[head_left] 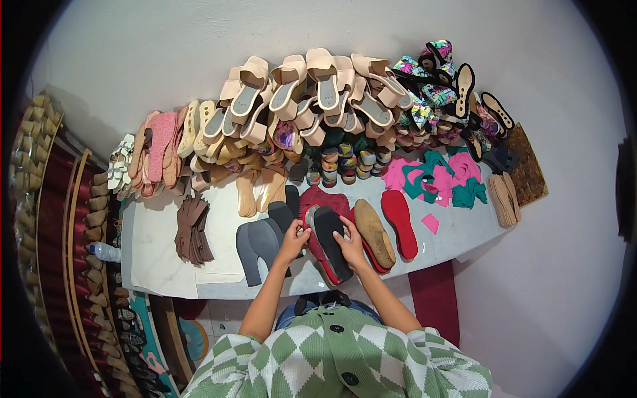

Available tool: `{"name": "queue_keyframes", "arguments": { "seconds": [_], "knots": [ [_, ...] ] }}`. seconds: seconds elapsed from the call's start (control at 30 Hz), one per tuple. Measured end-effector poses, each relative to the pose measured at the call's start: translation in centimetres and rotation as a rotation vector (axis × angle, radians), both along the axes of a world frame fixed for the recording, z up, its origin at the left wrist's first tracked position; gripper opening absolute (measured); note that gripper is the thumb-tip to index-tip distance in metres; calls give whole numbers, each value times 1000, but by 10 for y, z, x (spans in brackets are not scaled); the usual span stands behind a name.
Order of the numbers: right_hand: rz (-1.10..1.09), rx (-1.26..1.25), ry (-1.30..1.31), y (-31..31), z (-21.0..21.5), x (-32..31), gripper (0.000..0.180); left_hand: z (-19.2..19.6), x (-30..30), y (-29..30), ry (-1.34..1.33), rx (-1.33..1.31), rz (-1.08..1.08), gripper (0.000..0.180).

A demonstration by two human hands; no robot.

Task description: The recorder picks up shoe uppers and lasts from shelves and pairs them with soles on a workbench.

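A left hand (296,240) and right hand (350,247) grip opposite sides of a black sole (329,237) above the near part of the surface (448,247), apparently light, fairly stiff and best held by its edges.

Matt black sole (331,249), smooth pale tabletop (458,233)

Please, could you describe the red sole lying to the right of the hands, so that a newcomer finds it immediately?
On the pale table, start at the right hand and go rightward. Past the tan sole-shaped piece lies the red sole; its visible top is red all over, while red shows only along the tan piece's edge.
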State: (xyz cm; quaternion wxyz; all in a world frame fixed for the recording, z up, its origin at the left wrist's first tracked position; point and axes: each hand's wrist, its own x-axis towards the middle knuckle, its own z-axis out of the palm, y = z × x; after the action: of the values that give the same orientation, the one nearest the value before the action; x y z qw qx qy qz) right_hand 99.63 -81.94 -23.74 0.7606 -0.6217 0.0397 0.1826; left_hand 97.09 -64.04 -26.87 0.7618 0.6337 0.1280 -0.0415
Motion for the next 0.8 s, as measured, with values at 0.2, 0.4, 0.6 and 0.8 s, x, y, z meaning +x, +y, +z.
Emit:
{"name": "queue_keyframes", "arguments": {
  "seconds": [0.2,0.4,0.6,0.8],
  "knots": [
    [16,-34,-361,6,-1,-9,49,4,-4,0,43,-52,-49,15],
    [67,-340,-463,7,0,-9,46,6,-10,2,67,-71,-82,23],
    [-57,-548,-593,19,10,-14,46,-3,-14,-1,4,-126,-21,29],
    [-71,-588,-583,21,17,-15,45,-9,-16,-4,25,-190,0,33]
  ]
}}
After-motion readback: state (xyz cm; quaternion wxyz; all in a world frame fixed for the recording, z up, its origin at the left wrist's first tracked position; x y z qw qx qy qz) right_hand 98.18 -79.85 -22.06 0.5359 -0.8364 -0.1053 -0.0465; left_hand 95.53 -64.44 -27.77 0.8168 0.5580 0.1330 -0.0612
